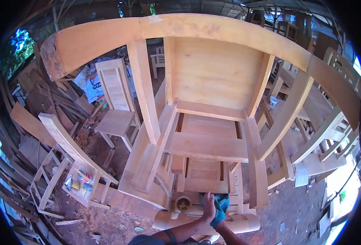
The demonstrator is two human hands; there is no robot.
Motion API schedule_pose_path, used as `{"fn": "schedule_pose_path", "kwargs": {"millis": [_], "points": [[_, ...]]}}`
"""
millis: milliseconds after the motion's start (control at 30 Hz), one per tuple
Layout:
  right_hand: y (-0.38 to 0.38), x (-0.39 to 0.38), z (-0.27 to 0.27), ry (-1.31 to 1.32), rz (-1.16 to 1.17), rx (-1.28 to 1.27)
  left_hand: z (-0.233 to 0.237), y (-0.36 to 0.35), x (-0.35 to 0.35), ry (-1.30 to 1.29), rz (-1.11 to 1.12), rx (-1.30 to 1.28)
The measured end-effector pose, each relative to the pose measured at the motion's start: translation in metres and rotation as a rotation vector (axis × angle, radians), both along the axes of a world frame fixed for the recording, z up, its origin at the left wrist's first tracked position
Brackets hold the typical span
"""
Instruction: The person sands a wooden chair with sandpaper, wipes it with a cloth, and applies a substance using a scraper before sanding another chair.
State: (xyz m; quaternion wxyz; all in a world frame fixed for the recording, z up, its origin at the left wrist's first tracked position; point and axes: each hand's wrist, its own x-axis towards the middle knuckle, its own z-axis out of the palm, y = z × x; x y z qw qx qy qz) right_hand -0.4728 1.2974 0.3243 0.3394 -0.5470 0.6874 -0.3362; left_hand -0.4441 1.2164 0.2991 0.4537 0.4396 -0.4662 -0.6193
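Observation:
My left hand point(209, 208) is at the lower middle, its fingers closed against a teal cloth or glove point(221, 204). That teal covering wraps my right hand point(218, 215) down to the wrist, so its fingers are hidden. Both hands are together over the front rail of a large unfinished wooden piece of furniture. Just left of them, a round container point(183, 203) with brownish contents rests on the wood. A rounded wooden rail point(168, 219) runs beneath my forearms. Above and beyond the hands rise the frame's panel point(215, 73) and its long curved top rail point(197, 24).
A wooden chair point(116, 96) stands at the left behind the frame. Several cans and jars sit on another chair's seat point(80, 183). Wood offcuts point(62, 98) are piled on the far left. More unfinished furniture point(311, 106), with a white cup point(273, 101), fills the right.

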Motion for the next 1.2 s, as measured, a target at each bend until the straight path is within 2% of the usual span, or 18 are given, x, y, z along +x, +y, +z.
{"fn": "schedule_pose_path", "kwargs": {"millis": [100, 200, 267, 333, 400, 467, 533, 667, 700, 800, 867, 933, 967, 1033, 1133, 1200], "points": [[0.006, -0.005, -0.036, 0.869, 0.169, 0.194, 0.002, 0.004, 0.002, 0.001, -0.01, 0.004], [-0.001, 0.006, 0.03, 0.44, 0.112, -0.262, -0.001, -0.001, 0.006, 0.025, -0.023, 0.06], [-0.001, 0.004, 0.015, 0.746, 0.048, -0.076, 0.003, 0.004, 0.006, 0.054, -0.059, 0.062], [0.001, 0.001, 0.008, 1.636, 0.178, 0.182, 0.01, 0.006, 0.012, 0.068, -0.11, 0.091], [-0.001, 0.008, 0.026, -0.247, -0.153, -0.092, 0.012, -0.006, 0.015, 0.055, -0.163, 0.155], [0.001, 0.002, 0.028, 0.198, -0.009, -0.262, 0.01, 0.001, 0.013, 0.078, -0.115, 0.144], [-0.007, -0.006, 0.024, 0.17, -0.019, -0.233, 0.004, 0.022, 0.005, 0.137, -0.018, 0.067], [-0.001, -0.009, 0.012, 0.093, -0.046, -0.139, 0.056, -0.001, 0.009, 0.201, 0.007, 0.323], [0.002, -0.004, 0.032, 0.24, -0.011, -0.283, 0.062, 0.0, 0.01, 0.214, 0.013, 0.386], [0.008, -0.008, 0.02, 0.224, -0.03, -0.217, 0.063, 0.016, 0.008, 0.36, -0.04, 0.287], [0.008, -0.002, 0.016, 0.016, -0.115, -0.255, 0.063, 0.012, 0.009, 0.251, -0.046, 0.258], [0.008, 0.004, 0.037, 0.228, -0.092, -0.304, 0.077, 0.0, 0.011, 0.142, -0.049, 0.215], [0.005, 0.004, 0.038, 0.346, -0.058, -0.403, 0.09, -0.001, 0.008, 0.164, 0.068, 0.268], [0.0, 0.002, 0.022, 0.424, -0.046, -0.32, 0.074, 0.008, 0.011, 0.227, -0.005, 0.242], [0.004, -0.001, 0.034, 0.979, 0.086, -0.053, 0.074, 0.012, 0.008, 0.214, -0.041, 0.256], [0.009, 0.003, 0.055, -0.013, -0.067, -0.225, 0.083, 0.005, 0.012, 0.166, -0.04, 0.27]]}}
